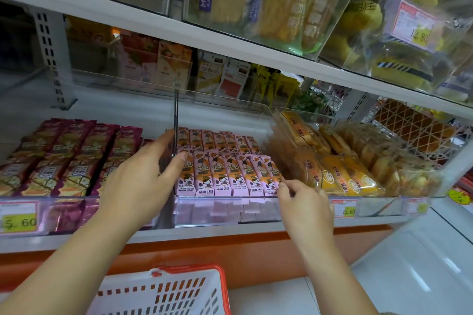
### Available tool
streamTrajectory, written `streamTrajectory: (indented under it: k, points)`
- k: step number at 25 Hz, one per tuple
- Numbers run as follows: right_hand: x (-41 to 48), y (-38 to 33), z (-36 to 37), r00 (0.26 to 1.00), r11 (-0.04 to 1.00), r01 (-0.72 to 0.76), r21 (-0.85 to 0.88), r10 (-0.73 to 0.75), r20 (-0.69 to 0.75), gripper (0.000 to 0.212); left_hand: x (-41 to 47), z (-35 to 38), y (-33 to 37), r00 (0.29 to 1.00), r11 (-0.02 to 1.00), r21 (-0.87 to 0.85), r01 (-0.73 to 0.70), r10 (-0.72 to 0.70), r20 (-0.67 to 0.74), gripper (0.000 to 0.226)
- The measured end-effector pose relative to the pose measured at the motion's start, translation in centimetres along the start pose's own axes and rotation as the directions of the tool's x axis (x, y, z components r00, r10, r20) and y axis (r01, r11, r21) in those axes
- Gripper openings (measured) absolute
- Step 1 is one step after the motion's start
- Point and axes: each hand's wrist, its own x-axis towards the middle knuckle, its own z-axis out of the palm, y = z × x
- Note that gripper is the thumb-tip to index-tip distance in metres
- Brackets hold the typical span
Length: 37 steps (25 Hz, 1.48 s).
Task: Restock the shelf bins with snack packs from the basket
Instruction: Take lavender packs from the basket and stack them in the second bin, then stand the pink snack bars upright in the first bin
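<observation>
Pink snack packs [227, 174] fill the middle clear bin [225, 208] in two rows. My left hand [143, 179] straddles the clear divider [175, 120] on that bin's left side. Its fingers lie straight along the divider and its thumb touches the leftmost pink pack. My right hand [304, 202] has curled fingers. Its fingertips pinch the lower end of the rightmost pink pack [272, 174] in the front row. The white basket with a red rim [163, 289] is below, between my forearms. What it holds is hidden.
Purple packs [66, 158] fill the bin to the left, orange-yellow packs [340, 174] the tilted bin to the right. Price tags [19, 221] line the shelf edge. A shelf of clear bins with yellow snacks [281, 7] hangs close overhead.
</observation>
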Motion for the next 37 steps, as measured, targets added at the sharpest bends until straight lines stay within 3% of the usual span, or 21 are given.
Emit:
streamTrajectory:
  k: [4,7,8,9,11,12,13,15,17,19,22,26,29,31,33,35,37]
  points:
    - [-1.9,0.5,0.6,0.992,0.994,0.095,-0.05,-0.098,-0.076,0.033,-3.7,-2.1,-1.1,0.991,0.971,-0.224,-0.079,0.052,-0.124,0.048]
    - [-4.4,-1.0,0.5,0.912,0.955,0.256,0.151,-0.187,-0.366,0.029,-9.5,-3.7,-4.6,0.966,0.962,-0.254,-0.105,0.038,-0.254,0.041]
    - [-5.9,-1.9,0.7,0.871,0.91,0.357,0.212,-0.242,-0.428,0.028,-11.2,-3.9,-6.3,0.964,0.97,-0.236,-0.062,-0.003,-0.264,0.038]
    - [-8.0,-2.8,1.6,0.865,0.847,0.437,0.302,-0.303,-0.401,0.029,-13.0,-4.2,-8.4,0.966,0.979,-0.206,0.009,-0.061,-0.249,0.035]
    - [-12.5,-4.3,4.5,0.891,0.739,0.436,0.513,-0.435,-0.131,0.032,-16.0,-4.2,-11.9,0.966,0.972,-0.169,0.166,-0.195,-0.172,0.036]
    - [-14.8,-5.0,6.4,0.867,0.721,0.379,0.581,-0.496,0.05,0.032,-17.6,-4.3,-13.4,0.954,0.953,-0.17,0.25,-0.273,-0.127,0.036]
    - [-16.9,-5.4,8.4,0.809,0.738,0.321,0.593,-0.539,0.234,0.033,-19.0,-4.3,-14.5,0.939,0.934,-0.173,0.314,-0.333,-0.092,0.034]
    - [-20.9,-6.0,12.4,0.621,0.812,0.256,0.525,-0.554,0.554,0.038,-22.3,-4.6,-16.7,0.916,0.91,-0.113,0.398,-0.402,-0.01,0.036]
    - [-23.7,-6.4,15.6,0.447,0.86,0.188,0.474,-0.505,0.738,0.038,-25.0,-4.3,-18.3,0.868,0.873,0.0,0.488,-0.485,0.105,0.039]
    - [-25.8,-7.0,17.6,0.323,0.899,0.064,0.434,-0.43,0.843,0.036,-27.1,-3.0,-20.1,0.781,0.808,0.11,0.579,-0.588,0.211,0.037]
    - [-27.8,-7.6,19.3,0.231,0.934,-0.146,0.326,-0.289,0.929,0.037,-28.4,-0.4,-21.4,0.649,0.723,0.331,0.607,-0.691,0.318,0.043]
    - [-28.6,-6.4,20.3,0.231,0.916,-0.335,0.222,-0.148,0.962,0.036,-26.9,2.3,-20.9,0.612,0.641,0.653,0.403,-0.72,0.328,0.062]
    - [-28.1,-4.1,20.6,0.231,0.895,-0.414,0.167,-0.074,0.97,0.033,-26.3,3.7,-21.0,0.6,0.609,0.72,0.333,-0.726,0.337,0.052]
    - [-27.5,-3.1,20.8,0.223,0.847,-0.507,0.159,-0.049,0.974,0.031,-26.3,3.4,-21.2,0.546,0.655,0.567,0.499,-0.746,0.381,0.038]
    - [-27.1,-3.2,20.6,0.19,0.756,-0.624,0.198,-0.099,0.977,0.026,-26.4,2.6,-21.0,0.497,0.65,0.166,0.742,-0.698,0.515,0.022]
    - [-26.9,-3.7,20.3,0.134,0.581,-0.781,0.231,-0.205,0.97,0.021,-26.6,1.4,-19.5,0.441,0.436,-0.194,0.879,-0.586,0.679,0.014]
    - [-26.5,-4.0,20.2,0.134,0.393,-0.891,0.227,-0.25,0.959,0.02,-27.1,0.9,-18.9,0.391,0.189,-0.344,0.92,-0.509,0.767,0.02]
